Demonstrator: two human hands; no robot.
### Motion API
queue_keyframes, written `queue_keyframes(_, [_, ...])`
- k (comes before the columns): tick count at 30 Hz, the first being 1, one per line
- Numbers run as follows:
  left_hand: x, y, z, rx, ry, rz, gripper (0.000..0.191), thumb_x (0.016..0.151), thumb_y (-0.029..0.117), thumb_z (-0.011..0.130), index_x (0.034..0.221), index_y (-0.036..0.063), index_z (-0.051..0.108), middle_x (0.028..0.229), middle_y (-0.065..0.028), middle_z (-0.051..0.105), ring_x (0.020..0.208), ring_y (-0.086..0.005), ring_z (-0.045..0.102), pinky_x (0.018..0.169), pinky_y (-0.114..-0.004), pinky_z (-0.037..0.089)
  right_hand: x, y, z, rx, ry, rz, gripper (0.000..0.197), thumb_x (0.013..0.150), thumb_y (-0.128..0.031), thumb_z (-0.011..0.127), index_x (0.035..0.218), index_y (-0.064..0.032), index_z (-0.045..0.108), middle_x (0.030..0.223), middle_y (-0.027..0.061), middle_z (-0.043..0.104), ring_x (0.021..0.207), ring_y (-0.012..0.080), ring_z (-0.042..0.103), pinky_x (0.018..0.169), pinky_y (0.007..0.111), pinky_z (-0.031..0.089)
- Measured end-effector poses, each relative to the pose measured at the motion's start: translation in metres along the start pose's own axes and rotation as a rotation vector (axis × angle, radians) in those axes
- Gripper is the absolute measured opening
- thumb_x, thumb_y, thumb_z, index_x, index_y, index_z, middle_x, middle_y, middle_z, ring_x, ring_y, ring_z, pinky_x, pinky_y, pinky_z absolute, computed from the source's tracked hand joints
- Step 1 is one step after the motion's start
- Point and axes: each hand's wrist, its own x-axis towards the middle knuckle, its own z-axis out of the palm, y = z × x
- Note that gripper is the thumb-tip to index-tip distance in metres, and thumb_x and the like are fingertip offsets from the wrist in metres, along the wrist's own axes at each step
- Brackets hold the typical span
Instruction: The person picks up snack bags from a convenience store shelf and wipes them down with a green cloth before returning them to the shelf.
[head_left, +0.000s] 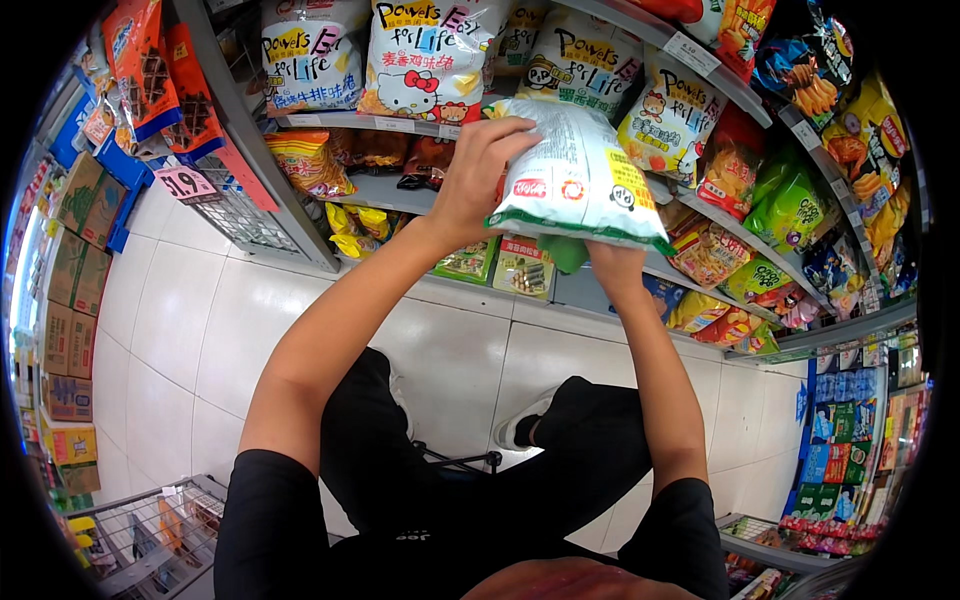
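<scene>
Both hands are on a white snack bag with a green bottom edge, its printed back towards me, held up before the shelves. My left hand grips its left side, thumb hidden behind it. Under the bag's lower right edge is my right hand, most of its fingers covered. Beside that hand hangs a green, soft piece that looks like cloth; the bag hides its upper part. Similar white snack bags, one with a cartoon cat, stand upright on the shelf just behind.
Lower shelves carry an orange-yellow snack bag, flat green packs and green bags. A wire side panel with a pink price sign stands at left. Cartons line the far left. Tiled floor lies below.
</scene>
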Motion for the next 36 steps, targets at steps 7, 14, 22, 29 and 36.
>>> queue_keyframes(7, [0.000,-0.005,0.004,-0.139,-0.033,-0.131,0.079,0.061,0.007,0.088,0.130,0.0049,0.050,0.134,-0.0189,0.046,0.123,-0.0388,0.047,0.101,-0.044,0.045,0.008,-0.005,-0.001,0.178,0.030,0.037,0.057,0.074,-0.008,0.079,0.125,0.0040,0.057,0.127,0.0176,0.062,0.118,0.0271,0.059,0.104,0.036,0.043])
queue_keyframes(14, [-0.017,-0.021,0.005,-0.017,-0.023,-0.022,0.061,0.067,0.002,0.084,0.120,0.0086,0.053,0.131,-0.0184,0.048,0.119,-0.0381,0.049,0.095,-0.042,0.046,0.015,-0.025,0.000,0.025,0.145,-0.233,0.087,0.077,-0.015,0.082,0.145,0.0018,0.030,0.144,0.0181,0.043,0.130,0.0285,0.048,0.110,0.038,0.037])
queue_keyframes(22, [0.002,-0.019,0.009,-0.091,0.052,-0.124,0.065,0.070,0.011,0.081,0.127,0.0040,0.051,0.130,-0.0169,0.054,0.120,-0.0370,0.052,0.103,-0.044,0.041,0.028,-0.044,0.008,0.260,0.328,0.131,0.056,0.082,-0.016,0.081,0.125,0.0015,0.050,0.110,0.0138,0.064,0.106,0.0227,0.062,0.095,0.037,0.047])
queue_keyframes(29, [0.022,-0.035,0.014,-0.160,-0.078,-0.402,0.065,0.089,0.029,0.074,0.137,-0.0024,0.044,0.131,-0.0226,0.055,0.122,-0.0386,0.054,0.102,-0.043,0.043,0.071,-0.069,-0.001,0.318,0.393,0.186,0.070,0.093,-0.023,0.072,0.144,-0.0009,0.029,0.126,0.0221,0.059,0.115,0.0253,0.059,0.096,0.036,0.047])
queue_keyframes(36, [0.036,-0.038,0.027,-0.104,-0.057,-0.430,0.059,0.097,0.028,0.063,0.142,-0.0011,0.039,0.129,-0.0250,0.059,0.121,-0.0411,0.057,0.101,-0.044,0.044,0.080,-0.052,-0.001,0.203,0.294,0.123,0.076,0.093,-0.025,0.070,0.151,-0.0035,0.027,0.140,0.0288,0.050,0.127,0.0295,0.054,0.101,0.038,0.046])
